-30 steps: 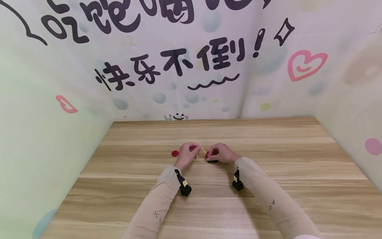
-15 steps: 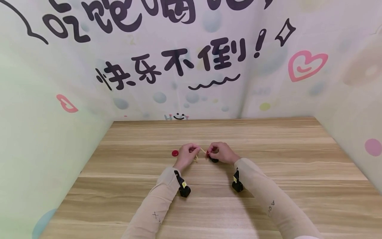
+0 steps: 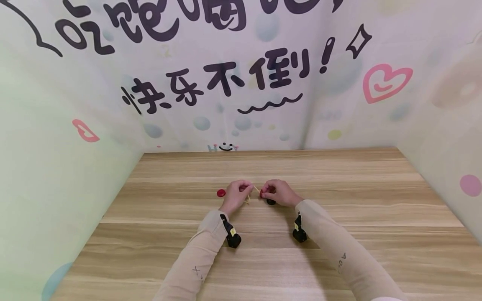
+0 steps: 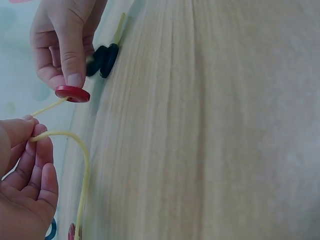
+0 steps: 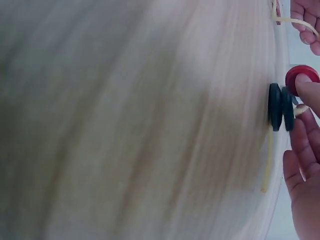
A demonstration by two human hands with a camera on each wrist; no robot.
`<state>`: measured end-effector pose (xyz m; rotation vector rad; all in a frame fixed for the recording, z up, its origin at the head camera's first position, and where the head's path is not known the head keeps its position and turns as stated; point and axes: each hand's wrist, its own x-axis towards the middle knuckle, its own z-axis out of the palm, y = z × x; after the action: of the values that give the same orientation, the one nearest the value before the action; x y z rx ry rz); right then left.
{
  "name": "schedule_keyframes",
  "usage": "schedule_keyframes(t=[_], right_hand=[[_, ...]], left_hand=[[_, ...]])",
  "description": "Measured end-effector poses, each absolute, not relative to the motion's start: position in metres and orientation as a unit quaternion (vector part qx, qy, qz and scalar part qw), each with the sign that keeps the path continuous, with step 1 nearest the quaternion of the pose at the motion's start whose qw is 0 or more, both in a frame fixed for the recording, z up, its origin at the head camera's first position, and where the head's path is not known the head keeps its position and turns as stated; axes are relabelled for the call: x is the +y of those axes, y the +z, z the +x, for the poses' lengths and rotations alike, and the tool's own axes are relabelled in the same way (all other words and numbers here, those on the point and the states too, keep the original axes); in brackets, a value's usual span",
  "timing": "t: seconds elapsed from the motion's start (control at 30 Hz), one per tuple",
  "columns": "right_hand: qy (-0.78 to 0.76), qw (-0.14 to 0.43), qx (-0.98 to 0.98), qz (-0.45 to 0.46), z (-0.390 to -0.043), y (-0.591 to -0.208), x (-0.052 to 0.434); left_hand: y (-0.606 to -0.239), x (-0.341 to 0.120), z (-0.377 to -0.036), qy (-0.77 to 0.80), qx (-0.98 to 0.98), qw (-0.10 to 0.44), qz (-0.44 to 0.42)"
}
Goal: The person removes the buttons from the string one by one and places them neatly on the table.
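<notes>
In the head view my left hand point(image 3: 236, 195) and right hand point(image 3: 278, 193) work close together over the table. My left thumb and fingertips pinch a yellow cord point(image 4: 86, 170), whose loose end droops in a curve below the hand. A short stretch of cord runs from there to a red button-like disc point(image 4: 72, 93), which my right thumb and fingers pinch by its edge. Just below the right hand are two dark discs point(image 5: 274, 107) side by side on the cord, with a cord tail point(image 5: 267, 165) trailing beyond them.
Another red disc point(image 3: 221, 192) lies on the wooden table point(image 3: 180, 171) left of my left hand. A dark blue ring-shaped thing point(image 4: 51, 230) shows partly behind the left hand. A printed wall cloth point(image 3: 226, 117) stands behind the table.
The dark discs have shifted slightly right and away from me under the right hand. My right fingers have changed their hold on the red disc; the left hand stays nearly still.
</notes>
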<state>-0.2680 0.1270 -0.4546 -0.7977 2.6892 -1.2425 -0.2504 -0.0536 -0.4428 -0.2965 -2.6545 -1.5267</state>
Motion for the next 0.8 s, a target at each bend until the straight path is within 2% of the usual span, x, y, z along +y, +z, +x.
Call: schedule_keyframes(t=[0.17,0.8], right_hand=[[-0.415,0.005,0.871,-0.262,-0.2678,-0.4539,0.1266],[-0.407,0.007,0.876,-0.259,-0.2677,-0.4538,0.1258]], left_hand=[[-0.4424,-0.0545,-0.2492,-0.499,-0.86,0.027,-0.1],[-0.4402,-0.0511,-0.2498,-0.523,-0.843,0.021,-0.121]])
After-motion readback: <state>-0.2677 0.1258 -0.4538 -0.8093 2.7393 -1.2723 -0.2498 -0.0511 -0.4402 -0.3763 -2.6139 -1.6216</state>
